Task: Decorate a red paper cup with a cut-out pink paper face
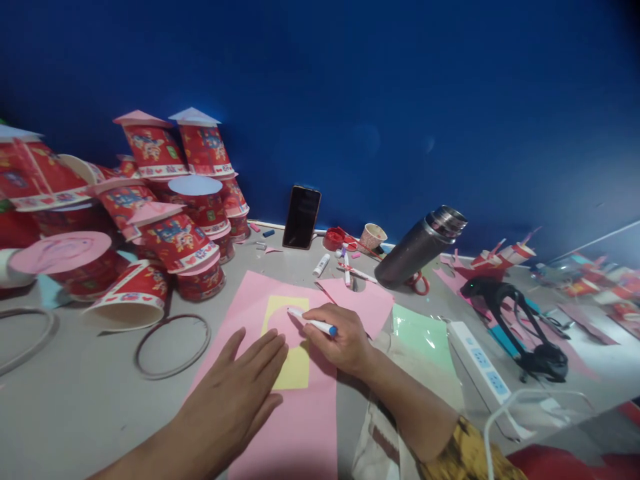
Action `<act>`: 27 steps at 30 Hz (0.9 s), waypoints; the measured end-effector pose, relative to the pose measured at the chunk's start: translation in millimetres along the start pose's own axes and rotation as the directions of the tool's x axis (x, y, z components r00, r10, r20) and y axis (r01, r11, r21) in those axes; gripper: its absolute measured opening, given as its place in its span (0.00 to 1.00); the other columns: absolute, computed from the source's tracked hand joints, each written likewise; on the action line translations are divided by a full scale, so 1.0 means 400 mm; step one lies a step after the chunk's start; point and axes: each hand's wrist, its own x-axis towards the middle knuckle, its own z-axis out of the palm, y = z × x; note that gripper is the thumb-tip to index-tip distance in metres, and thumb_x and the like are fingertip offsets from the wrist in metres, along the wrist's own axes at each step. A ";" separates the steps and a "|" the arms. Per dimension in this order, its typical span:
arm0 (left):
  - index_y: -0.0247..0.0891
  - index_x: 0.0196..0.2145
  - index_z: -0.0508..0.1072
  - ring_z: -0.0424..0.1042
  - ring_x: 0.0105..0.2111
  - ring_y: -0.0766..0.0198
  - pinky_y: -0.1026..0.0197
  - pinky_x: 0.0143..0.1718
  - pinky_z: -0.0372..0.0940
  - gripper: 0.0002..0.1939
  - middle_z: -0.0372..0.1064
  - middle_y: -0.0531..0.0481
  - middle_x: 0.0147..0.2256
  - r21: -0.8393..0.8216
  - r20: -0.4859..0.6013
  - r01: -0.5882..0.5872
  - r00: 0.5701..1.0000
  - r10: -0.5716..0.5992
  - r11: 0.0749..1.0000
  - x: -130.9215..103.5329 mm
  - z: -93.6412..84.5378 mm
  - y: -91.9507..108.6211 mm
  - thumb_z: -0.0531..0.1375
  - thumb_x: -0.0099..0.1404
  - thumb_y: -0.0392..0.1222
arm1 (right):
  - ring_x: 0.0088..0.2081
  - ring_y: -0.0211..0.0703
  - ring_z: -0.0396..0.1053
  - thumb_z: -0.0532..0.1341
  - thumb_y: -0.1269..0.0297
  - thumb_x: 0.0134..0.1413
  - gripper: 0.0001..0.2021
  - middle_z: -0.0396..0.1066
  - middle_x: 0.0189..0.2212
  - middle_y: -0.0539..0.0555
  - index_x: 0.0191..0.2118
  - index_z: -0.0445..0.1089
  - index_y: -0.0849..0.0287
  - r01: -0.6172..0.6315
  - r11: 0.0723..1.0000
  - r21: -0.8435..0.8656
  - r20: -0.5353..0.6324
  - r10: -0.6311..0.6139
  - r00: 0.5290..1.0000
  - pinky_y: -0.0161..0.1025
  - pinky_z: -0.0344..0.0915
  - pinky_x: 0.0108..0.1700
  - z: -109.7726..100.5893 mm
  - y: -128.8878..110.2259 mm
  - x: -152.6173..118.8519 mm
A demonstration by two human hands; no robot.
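Observation:
My right hand (340, 337) grips a white marker (315, 325) with a blue end. Its tip points at a rounded pink paper piece (281, 319) lying over a yellow paper rectangle (293, 373). Beneath both is a large pink sheet (310, 427) on the table. My left hand (245, 383) lies flat with fingers stretched out, pressing on the pink sheet and the left part of the yellow paper. Whether the marker tip touches the paper is too small to tell.
Stacked red paper cups (175, 240) with paper tops crowd the left side, near a ring (173, 347). Behind the sheet stand a phone (301, 217) and a leaning dark thermos (420, 247). To the right lie green paper (423, 337), a power strip (483, 373) and black straps (520, 320).

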 end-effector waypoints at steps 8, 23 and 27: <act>0.44 0.62 0.73 0.67 0.64 0.51 0.44 0.73 0.42 0.23 0.75 0.43 0.61 0.019 0.039 0.009 0.999 -0.010 1.000 0.002 -0.007 0.002 0.55 0.76 0.53 | 0.35 0.43 0.80 0.62 0.63 0.68 0.07 0.83 0.35 0.55 0.44 0.79 0.55 0.007 1.000 -0.002 0.016 -0.007 1.000 0.37 0.75 0.40 -0.004 -0.005 0.001; 0.39 0.65 0.70 0.64 0.66 0.48 0.40 0.73 0.37 0.27 0.72 0.37 0.63 -0.022 0.157 0.052 0.986 -0.048 0.998 -0.004 0.004 0.006 0.56 0.75 0.55 | 0.37 0.45 0.81 0.63 0.65 0.67 0.06 0.83 0.36 0.56 0.46 0.78 0.56 0.019 1.000 0.019 0.063 -0.020 0.998 0.37 0.75 0.41 0.006 -0.008 0.003; 0.37 0.65 0.71 0.66 0.65 0.48 0.41 0.73 0.36 0.28 0.73 0.37 0.62 -0.048 0.177 0.075 0.982 -0.066 0.996 -0.001 0.008 0.005 0.59 0.73 0.55 | 0.37 0.45 0.82 0.64 0.66 0.67 0.06 0.83 0.37 0.56 0.47 0.78 0.56 0.033 0.999 0.011 0.070 -0.034 0.997 0.38 0.75 0.42 0.012 -0.011 0.007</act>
